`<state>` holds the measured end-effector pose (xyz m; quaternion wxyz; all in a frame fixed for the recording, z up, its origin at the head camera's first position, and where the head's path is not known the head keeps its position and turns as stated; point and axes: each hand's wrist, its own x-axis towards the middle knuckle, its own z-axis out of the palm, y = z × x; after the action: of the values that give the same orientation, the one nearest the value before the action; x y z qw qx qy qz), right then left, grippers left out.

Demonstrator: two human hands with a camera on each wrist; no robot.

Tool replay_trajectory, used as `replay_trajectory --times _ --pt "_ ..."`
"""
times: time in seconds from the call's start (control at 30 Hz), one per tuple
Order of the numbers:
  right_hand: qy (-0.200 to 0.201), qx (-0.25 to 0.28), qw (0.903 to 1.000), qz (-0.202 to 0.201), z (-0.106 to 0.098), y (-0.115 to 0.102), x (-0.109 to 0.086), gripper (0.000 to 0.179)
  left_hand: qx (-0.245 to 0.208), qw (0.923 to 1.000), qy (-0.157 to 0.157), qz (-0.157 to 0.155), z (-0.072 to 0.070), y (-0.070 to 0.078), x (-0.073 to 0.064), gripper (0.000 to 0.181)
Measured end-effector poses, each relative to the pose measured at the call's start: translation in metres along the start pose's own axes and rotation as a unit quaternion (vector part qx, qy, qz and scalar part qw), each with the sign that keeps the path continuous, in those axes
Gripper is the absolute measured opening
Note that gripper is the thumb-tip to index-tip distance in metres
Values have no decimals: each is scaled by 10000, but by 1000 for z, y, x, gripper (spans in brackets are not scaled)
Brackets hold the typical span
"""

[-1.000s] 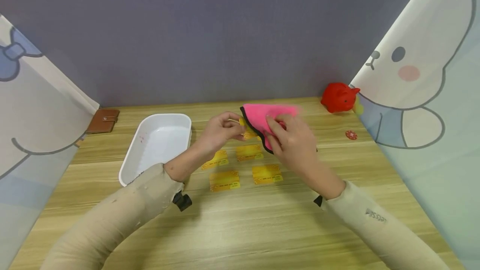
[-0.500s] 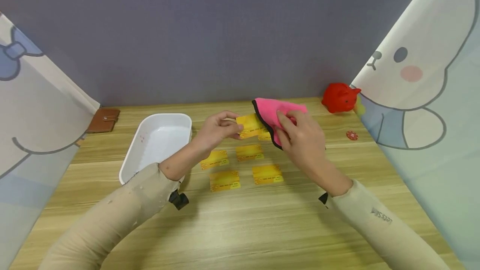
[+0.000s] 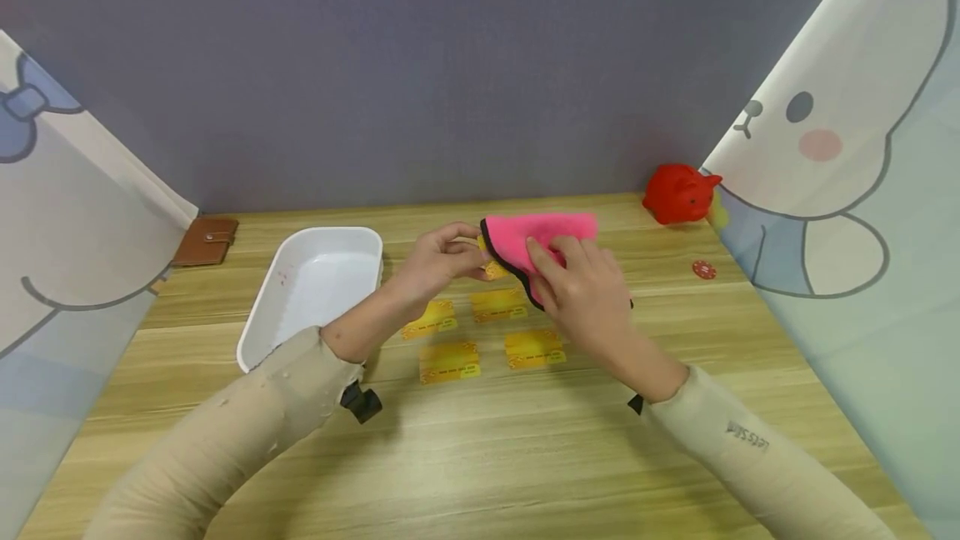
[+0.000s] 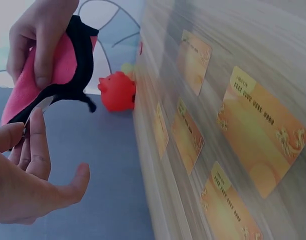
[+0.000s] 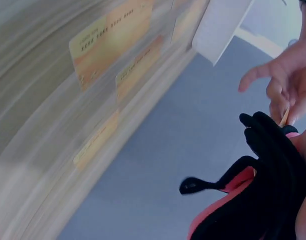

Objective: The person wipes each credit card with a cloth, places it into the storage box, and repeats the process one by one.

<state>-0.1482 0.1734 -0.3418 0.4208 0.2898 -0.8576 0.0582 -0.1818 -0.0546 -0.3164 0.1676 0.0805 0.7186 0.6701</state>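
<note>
Head: cloth (image 3: 516,237) back over card (image 3: 495,270)

A wallet (image 3: 206,242) lies left of a tray (image 3: 322,273) on a table (image 3: 480,457); a wall (image 3: 435,73) rises behind the tray. Cards (image 3: 448,362) lie to the tray's right, as does a raised card (image 3: 492,270) in a left hand (image 3: 435,265), at the edge of a cloth (image 3: 517,236). Farther right of the tray sit a piggy bank (image 3: 678,194) and chip (image 3: 704,270).
</note>
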Motion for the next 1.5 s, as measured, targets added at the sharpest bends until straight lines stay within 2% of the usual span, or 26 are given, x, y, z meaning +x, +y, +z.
replay_trajectory --times 0.23,0.37,0.53,0.67,0.87,1.03,1.23,1.37,1.5 --pt "1 -62 9980 633 -4 20 1 29 115 9999 87 -80 -9 3 -3 41" --pt "9 -20 9968 796 -6 28 2 30 161 9998 124 -76 -12 4 -3 42" --pt "135 23 9958 902 -11 34 2 31 64 9998 70 197 -14 3 -4 40" --pt "202 124 9956 909 -18 35 3 31 163 9995 -24 283 -16 4 -5 29" --pt "180 123 9962 841 -27 35 4 30 306 9990 -146 275 -17 6 -7 28" --pt "203 118 9960 859 -30 36 2 31 614 9970 -75 466 -14 5 -8 31" --pt "216 139 9960 853 -29 37 0 31 972 9920 102 798 -11 2 -8 21" --pt "225 192 9959 858 -29 38 0 31 987 9907 147 923 -10 1 -8 17" --pt "222 230 9957 872 -28 38 0 30 957 9911 208 906 -10 2 -7 13"
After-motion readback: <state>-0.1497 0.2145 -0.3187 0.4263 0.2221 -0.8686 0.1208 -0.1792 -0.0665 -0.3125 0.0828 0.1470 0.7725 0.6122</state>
